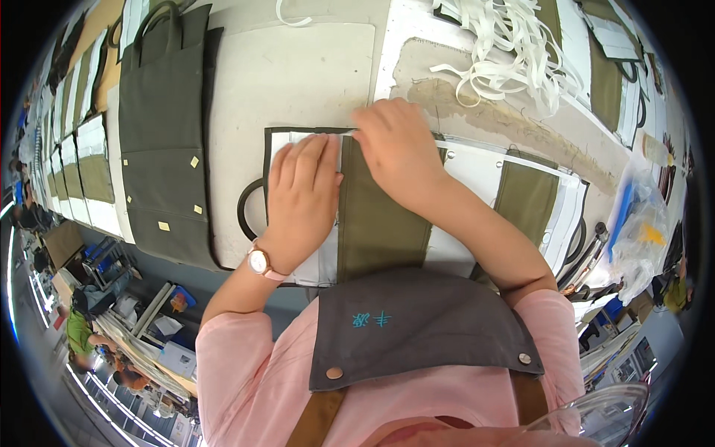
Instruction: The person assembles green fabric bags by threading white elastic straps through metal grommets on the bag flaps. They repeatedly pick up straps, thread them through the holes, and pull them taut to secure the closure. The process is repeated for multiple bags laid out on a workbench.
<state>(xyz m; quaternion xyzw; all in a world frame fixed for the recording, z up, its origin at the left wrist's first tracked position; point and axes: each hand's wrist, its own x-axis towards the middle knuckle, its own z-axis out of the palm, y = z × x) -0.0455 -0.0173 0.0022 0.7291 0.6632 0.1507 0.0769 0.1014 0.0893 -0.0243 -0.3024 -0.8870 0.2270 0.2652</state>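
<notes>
My left hand (pixel 302 197) lies flat, fingers together, on the white part of a fabric bag panel (pixel 387 231) on the worktable. The panel has an olive green middle strip, white side parts and a dark handle loop (pixel 243 208) at its left. My right hand (pixel 398 145) presses on the panel's far edge where the olive strip begins, fingers bent down onto the cloth. Both hands touch each other near the top edge. A watch with a pink strap (pixel 259 262) sits on my left wrist.
A stack of dark green bags (pixel 160 141) with small yellow tags lies to the left. More olive and white panels (pixel 532 197) lie to the right. Loose white straps (pixel 514 45) are heaped at the far right, a plastic bag (pixel 640 223) at the right edge.
</notes>
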